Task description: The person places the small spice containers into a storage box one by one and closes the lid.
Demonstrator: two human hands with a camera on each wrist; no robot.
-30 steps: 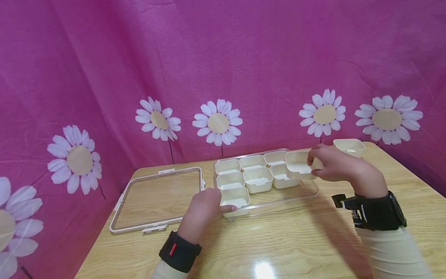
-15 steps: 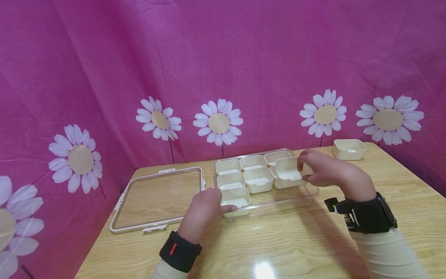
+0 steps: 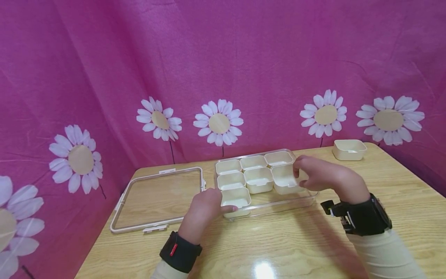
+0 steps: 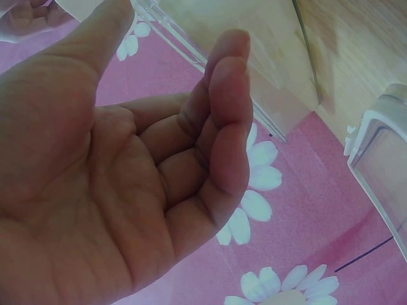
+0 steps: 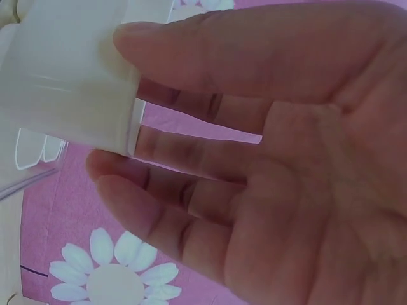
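Note:
A clear shallow organizer bin (image 3: pixel 268 211) lies on the table, with several cream rectangular boxes in it. My left hand (image 3: pixel 205 207) grips its front left corner, the thumb over the front rim beside a cream box (image 3: pixel 235 197). In the left wrist view the fingers (image 4: pixel 229 95) bend against the bin's outer wall. My right hand (image 3: pixel 320 174) pinches the right wall of another cream box (image 3: pixel 283 178), thumb on one side and fingers on the other. That box sits low in the bin's middle row, right of a neighbouring cream box (image 3: pixel 258 181); its right end is hidden by the fingers.
Left of the bin, a clear lid (image 3: pixel 156 199) with a cream frame and side clips lies flat. One more cream box (image 3: pixel 349 150) stands at the table's back right. A pink curtain (image 3: pixel 223 58) with daisies hangs behind the wooden table (image 3: pixel 223 252).
My right hand has moved left and down with the cream box, from above the bin's right side into the middle row. The left hand has stayed at the bin's corner.

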